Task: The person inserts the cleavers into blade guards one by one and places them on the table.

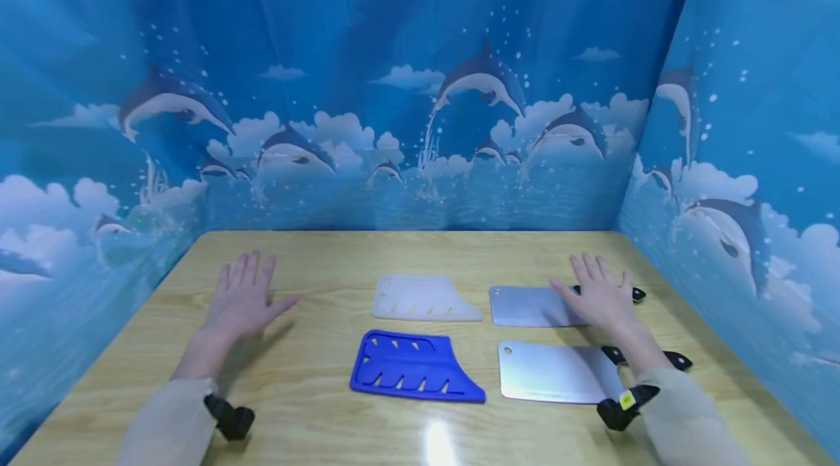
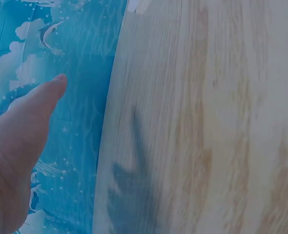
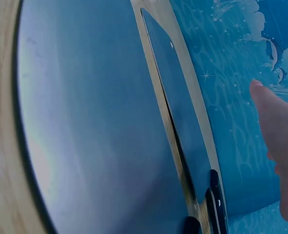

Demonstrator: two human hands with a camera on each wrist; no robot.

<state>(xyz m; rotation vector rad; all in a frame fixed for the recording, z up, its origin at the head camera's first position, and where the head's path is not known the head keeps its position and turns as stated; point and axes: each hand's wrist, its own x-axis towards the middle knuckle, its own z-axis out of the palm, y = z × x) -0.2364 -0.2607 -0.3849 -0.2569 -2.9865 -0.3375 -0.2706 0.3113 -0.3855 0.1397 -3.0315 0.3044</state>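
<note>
Two steel cleavers with black handles lie on the wooden table [image 1: 315, 408] at the right: the far cleaver [image 1: 525, 305] and the near cleaver [image 1: 558, 373]. My right hand [image 1: 599, 296] hovers flat, fingers spread, over the far cleaver's handle end. In the right wrist view both blades show, the near cleaver [image 3: 95, 131] and the far cleaver [image 3: 175, 107], with a finger [image 3: 280, 146] at the right edge. My left hand [image 1: 244, 296] is open with fingers spread above bare table at the left; the left wrist view shows its thumb [image 2: 27, 126]. A white blade cover [image 1: 423, 298] and a blue blade cover [image 1: 413, 367] lie in the middle.
Blue dolphin-print curtains [image 1: 420, 87] wall the table on the left, back and right. A black wrist-camera mount [image 1: 230, 418] sits on each forearm, the right mount [image 1: 623, 408] with a yellow tag.
</note>
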